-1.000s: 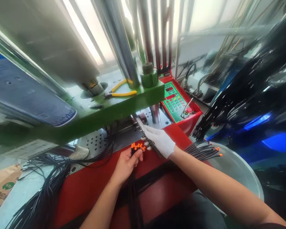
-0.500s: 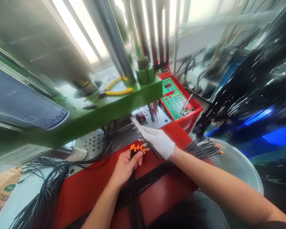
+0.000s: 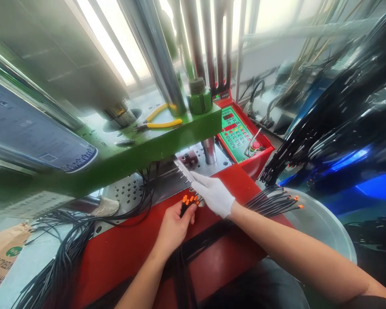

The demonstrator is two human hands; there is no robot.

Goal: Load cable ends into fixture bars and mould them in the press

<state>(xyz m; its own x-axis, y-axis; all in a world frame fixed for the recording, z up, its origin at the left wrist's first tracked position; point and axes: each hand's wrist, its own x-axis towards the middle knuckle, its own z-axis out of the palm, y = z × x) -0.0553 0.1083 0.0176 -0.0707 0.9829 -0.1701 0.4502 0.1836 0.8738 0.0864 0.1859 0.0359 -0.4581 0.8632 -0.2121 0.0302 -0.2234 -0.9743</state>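
Note:
My bare left hand (image 3: 176, 223) is closed round a bundle of black cables whose orange tips (image 3: 189, 200) stick up above the fingers. The cables hang down from it over the red machine table (image 3: 225, 270). Just to the right, my right hand (image 3: 215, 195), in a white glove, grips a narrow metal bar (image 3: 184, 171) with a row of small pins along its side. That bar slants up and away, its far end near the underside of the green press plate (image 3: 141, 161). The orange tips are close beside the bar's near end; whether they touch it I cannot tell.
Yellow-handled pliers (image 3: 164, 124) lie on the green plate. A control panel (image 3: 236, 131) stands behind to the right. More orange-tipped cables (image 3: 273, 201) reach over a round translucent tub (image 3: 328, 223). Black cables (image 3: 61, 257) hang at the left.
My left hand has shifted slightly right and down with the cable bundle, closer to the gloved hand. The right hand stays on the metal bar. The whole view has moved a little.

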